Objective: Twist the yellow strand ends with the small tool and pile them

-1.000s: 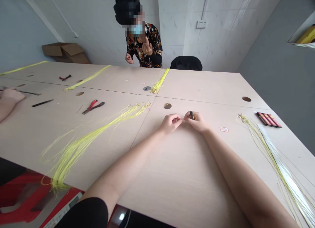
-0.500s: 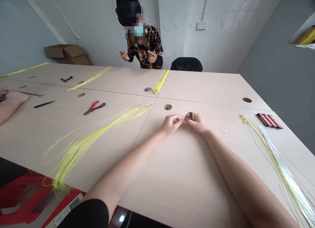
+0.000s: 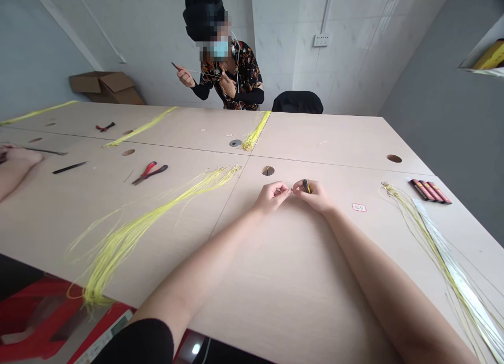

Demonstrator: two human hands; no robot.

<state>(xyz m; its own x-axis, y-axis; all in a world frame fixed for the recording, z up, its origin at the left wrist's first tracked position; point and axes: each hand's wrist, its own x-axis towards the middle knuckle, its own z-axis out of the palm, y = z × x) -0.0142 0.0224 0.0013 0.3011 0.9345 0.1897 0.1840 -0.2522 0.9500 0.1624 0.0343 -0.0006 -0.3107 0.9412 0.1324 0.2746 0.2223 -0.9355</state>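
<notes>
Grasps a stick (image 3: 306, 185), dark with a touch of yellow, in the right hand (image 3: 315, 196), over the table (image 3: 291, 269) and right of a seam. Points the stick's dark end up and away, toward eleven o'clock, with the long axis running back into the curled fingers toward five. Bends the left hand (image 3: 273, 196) close by at nine o'clock, thumb against finger, tips just beside the right hand's; cannot tell whether gripping anything there. Shows a red-bordered tag (image 3: 358, 207) at three o'clock, its dark marks too small to read, and farther out a row of red-and-black packs (image 3: 430, 191), print likewise unreadable. Gives room between the forearms down to the near edge at six, and toward one o'clock as far as the far edge. Comes near a round hole (image 3: 264, 171) at ten. Lies bounded by pliers (image 3: 150, 172) well off at nine, yellow cords (image 3: 126, 235) between eight and nine, paler cords (image 3: 439, 256) at four. Faces a person (image 3: 236, 75) at eleven, beyond the far edge.
</notes>
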